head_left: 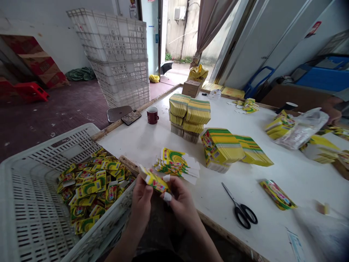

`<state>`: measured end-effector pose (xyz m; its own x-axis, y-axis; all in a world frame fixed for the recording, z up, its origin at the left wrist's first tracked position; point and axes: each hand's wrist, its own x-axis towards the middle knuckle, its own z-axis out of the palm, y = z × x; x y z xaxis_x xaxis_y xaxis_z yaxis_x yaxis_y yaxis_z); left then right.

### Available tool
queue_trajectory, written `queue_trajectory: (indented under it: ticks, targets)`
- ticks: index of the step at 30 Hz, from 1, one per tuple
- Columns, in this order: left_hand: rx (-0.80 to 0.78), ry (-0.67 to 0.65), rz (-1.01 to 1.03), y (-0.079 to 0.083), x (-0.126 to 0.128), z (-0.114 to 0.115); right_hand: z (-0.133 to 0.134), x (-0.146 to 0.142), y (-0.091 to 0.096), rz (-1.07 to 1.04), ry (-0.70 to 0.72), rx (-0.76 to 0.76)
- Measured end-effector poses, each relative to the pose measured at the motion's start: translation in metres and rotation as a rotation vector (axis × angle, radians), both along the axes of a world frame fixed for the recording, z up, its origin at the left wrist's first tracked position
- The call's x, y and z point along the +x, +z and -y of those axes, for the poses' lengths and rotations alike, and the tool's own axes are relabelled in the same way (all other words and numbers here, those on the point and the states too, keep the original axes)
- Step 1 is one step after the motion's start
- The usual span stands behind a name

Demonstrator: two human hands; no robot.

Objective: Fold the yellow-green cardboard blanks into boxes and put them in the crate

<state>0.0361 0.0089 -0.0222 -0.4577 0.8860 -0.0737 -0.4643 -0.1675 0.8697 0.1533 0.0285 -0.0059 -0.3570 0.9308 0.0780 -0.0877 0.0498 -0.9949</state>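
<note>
Between my two hands is a small yellow carton (156, 183), tilted, with a white flap standing out at its left end. My left hand (142, 198) grips that left end. My right hand (177, 194), with white wraps on the thumb and a fingertip, pinches the right end. Just beyond lies a fanned pile of flat yellow cartons (174, 162) on the white table (131, 145). To the left, a white plastic crate (54, 147) holds many folded yellow cartons (88, 187).
Stacked bundles of flat cartons (191, 112) stand mid-table, with more bundles (223, 143) to their right. Black-handled scissors (240, 209) lie at right near a yellow packet (277, 194). A maroon mug (152, 115) and a phone (131, 117) sit near the left edge. Tall white crates (120, 54) stand behind.
</note>
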Motion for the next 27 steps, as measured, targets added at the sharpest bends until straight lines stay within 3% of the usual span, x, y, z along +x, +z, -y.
queue_trajectory:
  ticks: [5,9,11,15,17,19,20,24,27]
  targets:
    - [-0.08,-0.019,-0.183,0.001,-0.017,0.0,-0.011,0.019,0.002,0.214,-0.08,0.283]
    - [0.068,-0.075,-0.301,0.022,-0.043,0.001,-0.019,0.037,0.012,0.436,-0.163,0.601]
    - [0.095,-0.169,-0.498,0.035,-0.052,0.002,-0.018,0.04,0.02,0.58,-0.125,0.746]
    - [-0.098,-0.428,-0.906,0.047,-0.047,0.004,-0.008,0.035,0.025,0.626,0.019,0.864]
    - [-0.152,-0.497,-0.975,0.044,-0.036,0.003,-0.004,0.031,0.018,0.516,-0.138,0.768]
    - [-0.151,-0.459,-0.993,0.037,-0.026,0.004,-0.003,0.029,0.008,0.347,-0.297,0.545]
    - [-0.139,-0.436,-0.986,0.034,-0.022,0.005,-0.003,0.029,0.002,0.256,-0.307,0.405]
    - [-0.034,-0.496,-0.931,0.025,-0.008,0.011,-0.004,0.022,-0.013,-0.008,-0.043,-0.087]
    - [0.068,-0.484,-0.986,0.025,-0.005,0.013,-0.003,0.014,-0.01,-0.087,0.047,-0.22]
